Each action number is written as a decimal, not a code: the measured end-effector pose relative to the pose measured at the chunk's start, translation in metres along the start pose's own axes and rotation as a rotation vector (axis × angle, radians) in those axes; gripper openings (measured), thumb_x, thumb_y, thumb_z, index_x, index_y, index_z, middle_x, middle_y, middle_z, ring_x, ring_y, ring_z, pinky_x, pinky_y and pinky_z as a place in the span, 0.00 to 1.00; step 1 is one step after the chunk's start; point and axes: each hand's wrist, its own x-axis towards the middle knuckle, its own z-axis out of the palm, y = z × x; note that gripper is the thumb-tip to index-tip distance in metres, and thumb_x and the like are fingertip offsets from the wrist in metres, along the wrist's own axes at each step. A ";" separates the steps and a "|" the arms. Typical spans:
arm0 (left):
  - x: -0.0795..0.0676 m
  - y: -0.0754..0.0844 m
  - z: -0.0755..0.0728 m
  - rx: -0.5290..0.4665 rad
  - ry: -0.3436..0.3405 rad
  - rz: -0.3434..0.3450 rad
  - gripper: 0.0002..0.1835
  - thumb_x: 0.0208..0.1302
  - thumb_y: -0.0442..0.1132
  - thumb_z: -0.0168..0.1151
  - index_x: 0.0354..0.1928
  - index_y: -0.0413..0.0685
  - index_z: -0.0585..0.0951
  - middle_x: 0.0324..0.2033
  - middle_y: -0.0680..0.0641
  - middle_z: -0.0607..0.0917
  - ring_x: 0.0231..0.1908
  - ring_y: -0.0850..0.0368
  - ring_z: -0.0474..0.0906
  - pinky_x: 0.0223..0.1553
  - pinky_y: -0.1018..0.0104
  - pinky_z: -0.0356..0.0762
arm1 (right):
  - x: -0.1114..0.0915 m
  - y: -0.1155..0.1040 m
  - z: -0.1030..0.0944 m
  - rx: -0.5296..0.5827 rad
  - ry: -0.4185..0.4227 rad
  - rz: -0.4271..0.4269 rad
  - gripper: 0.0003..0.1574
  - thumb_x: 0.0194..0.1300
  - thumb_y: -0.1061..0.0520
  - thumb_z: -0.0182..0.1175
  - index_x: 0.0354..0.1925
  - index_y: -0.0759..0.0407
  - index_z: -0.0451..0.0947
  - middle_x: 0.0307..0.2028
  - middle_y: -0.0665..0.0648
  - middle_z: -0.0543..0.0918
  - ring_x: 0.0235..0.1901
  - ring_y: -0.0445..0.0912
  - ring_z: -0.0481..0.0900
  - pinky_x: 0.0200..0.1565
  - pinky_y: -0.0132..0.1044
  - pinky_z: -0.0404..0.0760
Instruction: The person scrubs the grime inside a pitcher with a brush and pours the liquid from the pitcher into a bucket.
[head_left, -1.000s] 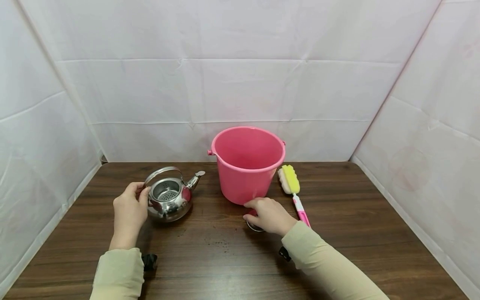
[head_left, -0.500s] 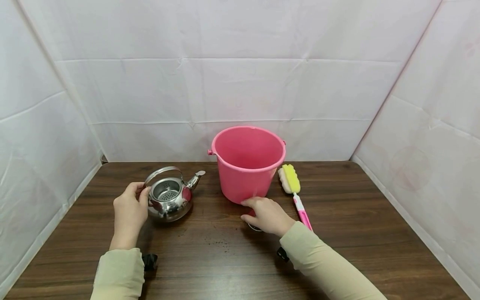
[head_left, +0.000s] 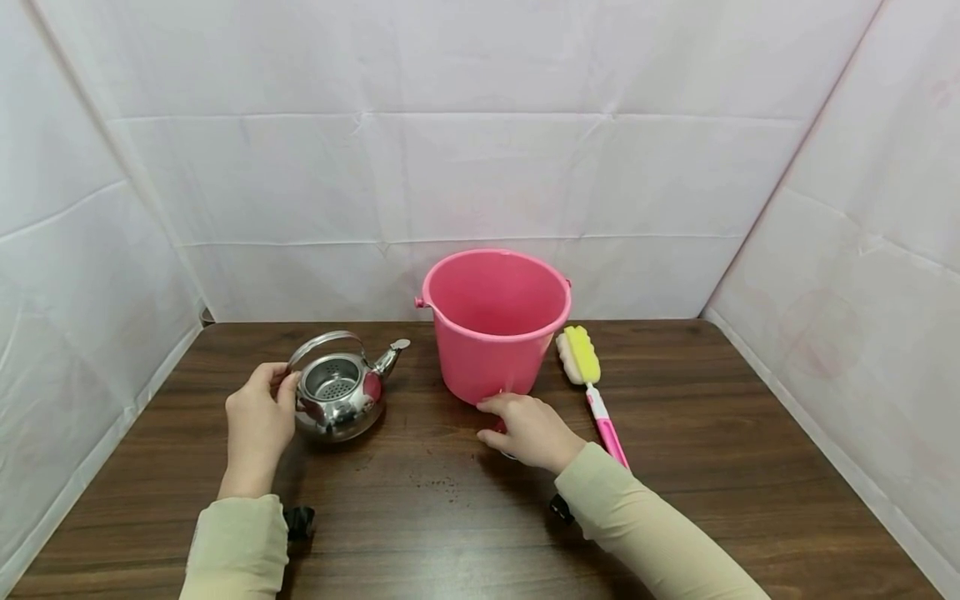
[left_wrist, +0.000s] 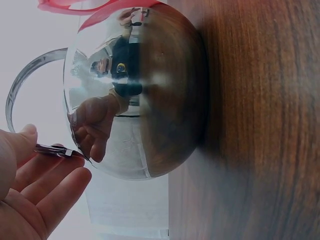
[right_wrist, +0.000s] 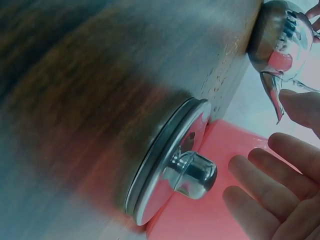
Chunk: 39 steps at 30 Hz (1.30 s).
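My left hand (head_left: 258,417) pinches the handle (left_wrist: 27,75) of a shiny steel teapot (head_left: 337,421) between thumb and fingers at its lower rear end. The pot stands upright on the table, lidless, with a perforated strainer (head_left: 332,383) in its mouth and the spout pointing right. Its round steel lid (right_wrist: 175,165) lies flat on the table, knob (right_wrist: 192,175) upward, in front of the pink bucket. Over that lid hovers my right hand (head_left: 532,429), fingers spread and apart from the knob in the right wrist view. In the head view this hand covers most of the lid.
A pink bucket (head_left: 487,367) stands behind the lid, near the table's back edge. To its right lies a brush with a yellow and white sponge head (head_left: 579,357) and a pink handle (head_left: 612,442). Small wet drops (head_left: 438,483) dot the wooden table (head_left: 405,542). White sheets enclose the back and sides.
My right hand has shifted slightly left and away from me over the lid, hiding more of it. The left hand and teapot have stayed in place.
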 end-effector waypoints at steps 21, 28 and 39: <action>0.000 0.003 -0.001 0.004 -0.019 -0.028 0.11 0.64 0.33 0.58 0.44 0.31 0.78 0.37 0.31 0.84 0.38 0.36 0.82 0.38 0.45 0.77 | 0.003 -0.008 0.001 -0.009 0.003 -0.027 0.26 0.61 0.47 0.63 0.54 0.57 0.78 0.51 0.51 0.83 0.51 0.44 0.79 0.52 0.42 0.78; 0.000 0.003 -0.003 0.006 -0.031 -0.047 0.11 0.65 0.33 0.58 0.45 0.32 0.77 0.38 0.31 0.84 0.39 0.36 0.82 0.39 0.45 0.77 | 0.007 -0.010 0.002 -0.025 0.010 -0.027 0.26 0.61 0.46 0.63 0.54 0.57 0.78 0.52 0.51 0.82 0.52 0.44 0.79 0.52 0.41 0.78; 0.000 0.001 0.000 0.000 -0.004 -0.007 0.10 0.64 0.32 0.59 0.43 0.31 0.78 0.36 0.31 0.84 0.37 0.36 0.82 0.37 0.45 0.77 | 0.010 -0.017 0.002 -0.017 0.008 -0.040 0.26 0.61 0.46 0.63 0.54 0.57 0.78 0.52 0.52 0.82 0.53 0.45 0.78 0.54 0.41 0.77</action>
